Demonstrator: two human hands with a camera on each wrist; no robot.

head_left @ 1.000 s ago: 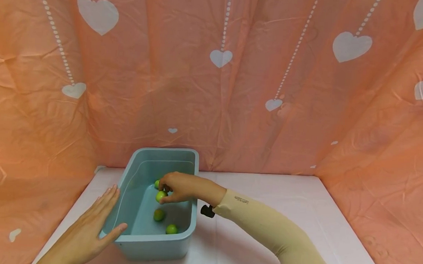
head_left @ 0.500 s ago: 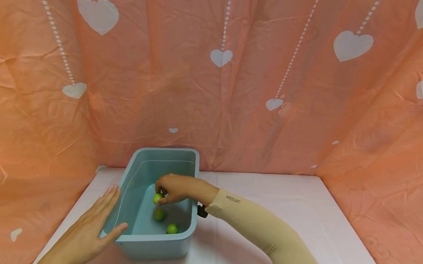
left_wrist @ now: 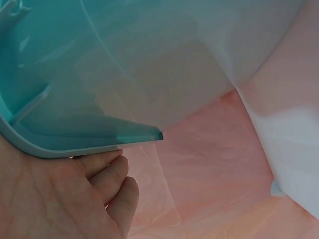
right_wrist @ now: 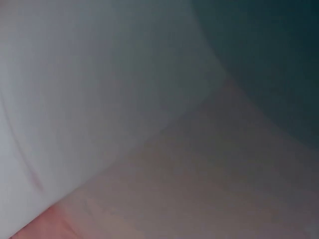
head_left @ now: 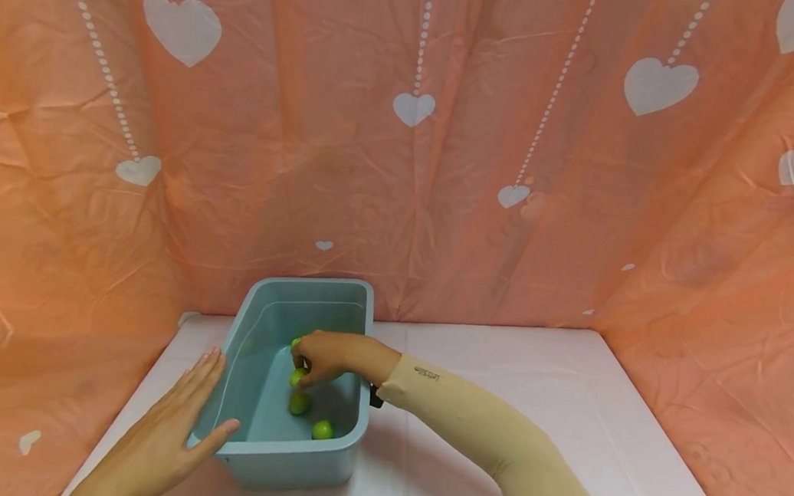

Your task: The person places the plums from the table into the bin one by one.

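Head view: the right hand (head_left: 326, 354) reaches over the right wall of the blue tub (head_left: 265, 454) and pinches a small green ball (head_left: 297, 377) between curled fingertips and thumb, low inside the tub. Compared with the frame one second ago, the hand and its ball sit lower and slightly nearer the tub floor, and the forearm in the beige sleeve (head_left: 481, 431) has slid further left, so the wrist now lies over the right rim. The held ball is now just above a second ball (head_left: 299, 403), close to it or touching; the view does not settle which. A third ball (head_left: 322, 429) lies near the front right corner, unmoved, and a sliver of green (head_left: 295, 342) shows behind the knuckles, possibly a fourth. The left hand (head_left: 173, 432) has not shifted: fingers straight and together, palm flat against the outside of the left wall, thumb hooked over the front left rim, holding nothing but bracing the tub. The left wrist view confirms this, showing the palm (left_wrist: 60, 199) under the tub's flange (left_wrist: 89, 139). The right wrist view is blurred and shows only tub wall. Judged from the descent, the ball is being lowered among the others rather than lifted out, and it is not yet released. The tub stands at the back left of the white table (head_left: 533, 380), against the orange backdrop (head_left: 444, 167).
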